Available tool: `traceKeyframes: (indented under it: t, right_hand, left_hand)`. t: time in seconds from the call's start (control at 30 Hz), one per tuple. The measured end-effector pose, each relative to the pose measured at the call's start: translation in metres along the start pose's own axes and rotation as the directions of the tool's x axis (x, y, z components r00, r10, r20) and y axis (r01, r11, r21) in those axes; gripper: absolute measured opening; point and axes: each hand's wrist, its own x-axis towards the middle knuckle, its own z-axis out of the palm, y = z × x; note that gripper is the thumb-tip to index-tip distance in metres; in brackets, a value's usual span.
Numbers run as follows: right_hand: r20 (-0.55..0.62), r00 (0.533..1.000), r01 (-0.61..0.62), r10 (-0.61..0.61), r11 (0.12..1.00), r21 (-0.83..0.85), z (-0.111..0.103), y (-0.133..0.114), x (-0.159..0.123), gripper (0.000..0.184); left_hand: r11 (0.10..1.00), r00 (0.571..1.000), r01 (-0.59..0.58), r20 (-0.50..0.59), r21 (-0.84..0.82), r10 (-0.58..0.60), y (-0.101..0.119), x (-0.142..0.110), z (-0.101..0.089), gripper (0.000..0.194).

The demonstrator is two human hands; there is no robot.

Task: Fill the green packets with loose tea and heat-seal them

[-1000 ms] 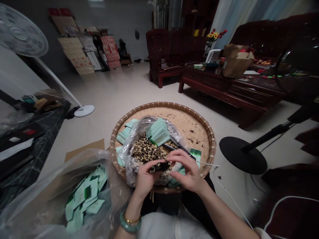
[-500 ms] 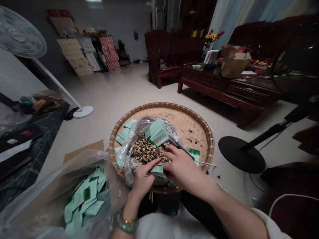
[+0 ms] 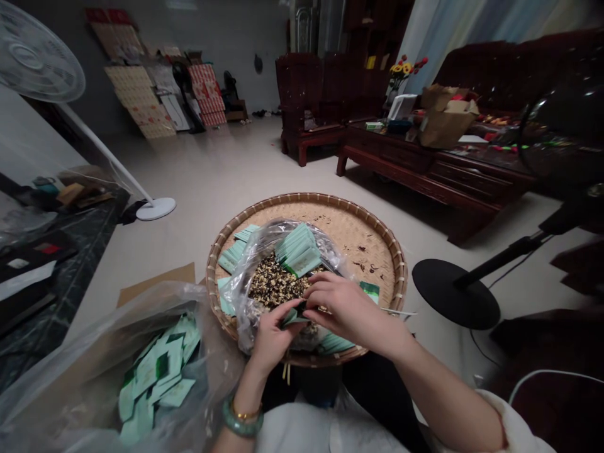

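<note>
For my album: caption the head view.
Left hand and right hand pinch a green sachet over dark flakes in a clear bag on a woven bamboo tray.

The room was dim, and the soft light seemed to come from above, leaving a pale glare high on the wall far beyond the round bamboo tray [image 3: 363, 251]. Pale curtains [image 3: 472, 25] beyond and right of the tray were the brightest area. The tiled floor [image 3: 245, 182] around the tray had a faint sheen and only weak shadows. Clear plastic bag [image 3: 245, 321] on the tray caught small glints. Wide-angle distortion bent the edges: the pedestal fan [image 3: 35, 53] left of the tray leaned sharply, and the black fan [image 3: 561, 132] right of it sank into dark blur. The hands [image 3: 352, 308] and green sachet [image 3: 295, 316] at the tray's near rim looked slightly soft.
</note>
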Motion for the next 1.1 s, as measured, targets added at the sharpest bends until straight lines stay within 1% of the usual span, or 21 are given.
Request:
traceKeyframes:
  t: [0.13, 0.23, 0.3, 0.4, 0.43, 0.5, 0.57, 0.6, 0.63, 0.7, 0.77, 0.8, 0.87, 0.93, 1.0, 1.1]
  right_hand:
    - [-0.02, 1.0, -0.005, 0.006, 0.998, 0.064, 0.003, 0.0, 0.001, 0.009]
    - [-0.068, 0.996, -0.039, 0.051, 0.986, 0.163, 0.005, 0.0, -0.001, 0.008]
    - [-0.123, 0.989, -0.05, 0.082, 0.968, 0.246, 0.004, 0.0, -0.003, 0.008]
    - [-0.244, 0.963, -0.019, 0.11, 0.937, 0.349, 0.004, 0.001, -0.006, 0.01]
    - [-0.287, 0.95, -0.012, 0.122, 0.934, 0.358, 0.004, 0.002, -0.007, 0.01]
    - [-0.338, 0.93, -0.031, 0.144, 0.948, 0.318, 0.004, 0.005, -0.009, 0.01]
    - [-0.348, 0.925, -0.067, 0.151, 0.968, 0.242, 0.005, 0.008, -0.011, 0.011]
    - [-0.345, 0.928, -0.066, 0.139, 0.975, 0.214, 0.005, 0.009, -0.012, 0.011]
    - [-0.337, 0.935, -0.05, 0.115, 0.979, 0.197, 0.005, 0.009, -0.013, 0.011]
    - [-0.288, 0.957, 0.021, 0.031, 0.984, 0.176, 0.004, 0.007, -0.014, 0.01]
    - [-0.203, 0.978, 0.076, -0.054, 0.992, 0.103, 0.005, 0.004, -0.014, 0.009]
    - [-0.153, 0.986, 0.078, -0.071, 0.996, 0.042, 0.006, 0.002, -0.013, 0.009]
    - [-0.054, 0.998, 0.04, -0.045, 0.994, -0.1, 0.011, 0.001, -0.01, 0.008]
    - [0.046, 0.999, -0.011, 0.021, 0.977, -0.215, 0.018, 0.001, -0.005, 0.01]
    - [0.125, 0.99, -0.023, 0.059, 0.962, -0.273, 0.024, 0.002, -0.001, 0.011]
    - [0.155, 0.987, -0.004, 0.05, 0.959, -0.285, 0.03, 0.004, 0.003, 0.007]
  left_hand:
    - [0.999, 0.999, -0.048, -0.016, 0.016, 0.048, -0.001, 0.0, 0.0, 0.034]
    - [0.996, 0.997, -0.076, -0.023, 0.039, 0.077, -0.003, -0.001, -0.001, 0.031]
    - [0.995, 0.996, -0.088, -0.029, 0.056, 0.089, -0.003, -0.002, -0.002, 0.03]
    - [0.994, 0.994, -0.098, -0.047, 0.058, 0.101, 0.0, -0.003, -0.003, 0.03]
    - [0.994, 0.993, -0.104, -0.051, 0.044, 0.106, 0.003, -0.004, -0.004, 0.031]
    - [0.993, 0.992, -0.119, -0.05, 0.008, 0.119, 0.007, -0.006, -0.004, 0.034]
    - [0.99, 0.989, -0.14, -0.052, -0.013, 0.139, 0.009, -0.007, -0.005, 0.038]
    - [0.989, 0.987, -0.149, -0.054, -0.014, 0.148, 0.009, -0.008, -0.005, 0.039]
    - [0.988, 0.986, -0.156, -0.058, -0.012, 0.155, 0.008, -0.008, -0.005, 0.041]
    - [0.987, 0.985, -0.161, -0.056, -0.001, 0.161, 0.005, -0.008, -0.005, 0.043]
    - [0.987, 0.987, -0.156, -0.042, 0.025, 0.157, 0.001, -0.008, -0.005, 0.044]
    - [0.987, 0.987, -0.153, -0.034, 0.044, 0.155, -0.001, -0.008, -0.005, 0.045]
    - [0.986, 0.989, -0.143, -0.025, 0.086, 0.145, -0.002, -0.008, -0.004, 0.046]
    - [0.984, 0.991, -0.128, -0.024, 0.126, 0.132, -0.002, -0.008, -0.003, 0.047]
    - [0.983, 0.993, -0.11, -0.023, 0.148, 0.115, -0.001, -0.008, -0.002, 0.047]
    - [0.986, 0.995, -0.098, -0.022, 0.132, 0.102, -0.002, -0.007, -0.002, 0.046]
